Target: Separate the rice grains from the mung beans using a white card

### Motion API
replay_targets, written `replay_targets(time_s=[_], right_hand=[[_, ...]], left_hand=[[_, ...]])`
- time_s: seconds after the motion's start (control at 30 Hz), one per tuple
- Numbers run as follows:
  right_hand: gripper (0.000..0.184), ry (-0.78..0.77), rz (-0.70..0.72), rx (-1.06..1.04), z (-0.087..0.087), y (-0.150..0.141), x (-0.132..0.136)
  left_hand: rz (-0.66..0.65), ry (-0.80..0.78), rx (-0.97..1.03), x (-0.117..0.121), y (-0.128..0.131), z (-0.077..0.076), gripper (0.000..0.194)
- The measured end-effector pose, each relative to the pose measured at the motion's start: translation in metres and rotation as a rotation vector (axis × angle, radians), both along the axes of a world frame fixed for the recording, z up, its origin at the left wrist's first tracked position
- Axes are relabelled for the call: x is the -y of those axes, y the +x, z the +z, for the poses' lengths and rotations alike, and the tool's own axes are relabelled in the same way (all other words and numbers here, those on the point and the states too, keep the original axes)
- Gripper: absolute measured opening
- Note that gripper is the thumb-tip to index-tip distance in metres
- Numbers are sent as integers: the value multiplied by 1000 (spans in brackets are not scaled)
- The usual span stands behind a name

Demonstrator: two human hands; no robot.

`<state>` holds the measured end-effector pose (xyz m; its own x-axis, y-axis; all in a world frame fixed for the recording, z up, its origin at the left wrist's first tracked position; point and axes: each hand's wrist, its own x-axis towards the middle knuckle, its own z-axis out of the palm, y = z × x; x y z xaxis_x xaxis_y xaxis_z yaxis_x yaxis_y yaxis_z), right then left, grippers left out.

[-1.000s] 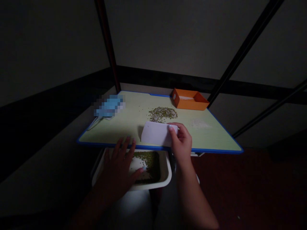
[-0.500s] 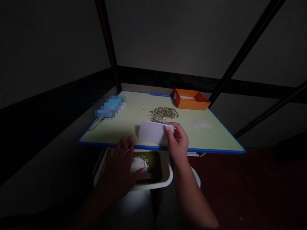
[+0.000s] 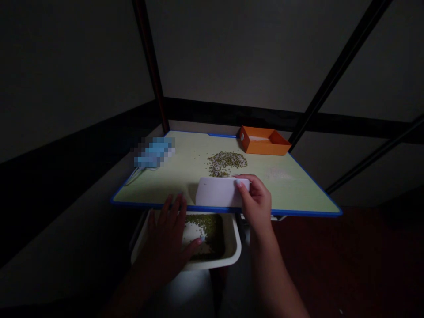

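My right hand (image 3: 257, 198) grips the right end of a white flat scraper (image 3: 217, 192), thumb in front and fingers behind. The scraper stands on edge at the front of the pale green tabletop (image 3: 159, 187). Just behind it lies a loose patch of small green beans mixed with white grains (image 3: 227, 162). My left hand (image 3: 168, 229) is spread open over the left part of a white tub (image 3: 236, 251) below the table's front edge. Green beans (image 3: 210, 229) lie in the tub, mostly along its back and right side; my hand hides its left part.
An orange open box (image 3: 266, 148) with something white inside stands at the back right. A thin scatter of white grains (image 3: 277, 173) lies nearer. A blurred-out blue object (image 3: 154, 152) with a white cable rests at the left edge. Walls close in behind and left.
My right hand drew the scraper slightly left, then moved it back right, with its lower edge now by the table's front rim. The left hand stays spread over the tub. The view shifted slightly.
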<state>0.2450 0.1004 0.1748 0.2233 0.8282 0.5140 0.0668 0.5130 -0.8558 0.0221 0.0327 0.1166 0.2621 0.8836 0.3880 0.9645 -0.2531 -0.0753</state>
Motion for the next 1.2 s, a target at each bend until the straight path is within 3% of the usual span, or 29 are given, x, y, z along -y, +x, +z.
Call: replay_targets(time_s=[0.23,0.47,0.77,1.2], right_hand=[[17,27,-226,-1,2,9,0],[15,-1,-142,23,-3,-5,0],[20,-27,-295,10,-5,3,-7],[20,-25,-184,49,-5,-7,-7]], left_hand=[[0,-27,-3,0,-2,-2,90],[7,-9,-12,0,0,0,87],[-37,65,-26,1,-2,2,80],[-33,110,-46,0,2,3,84]])
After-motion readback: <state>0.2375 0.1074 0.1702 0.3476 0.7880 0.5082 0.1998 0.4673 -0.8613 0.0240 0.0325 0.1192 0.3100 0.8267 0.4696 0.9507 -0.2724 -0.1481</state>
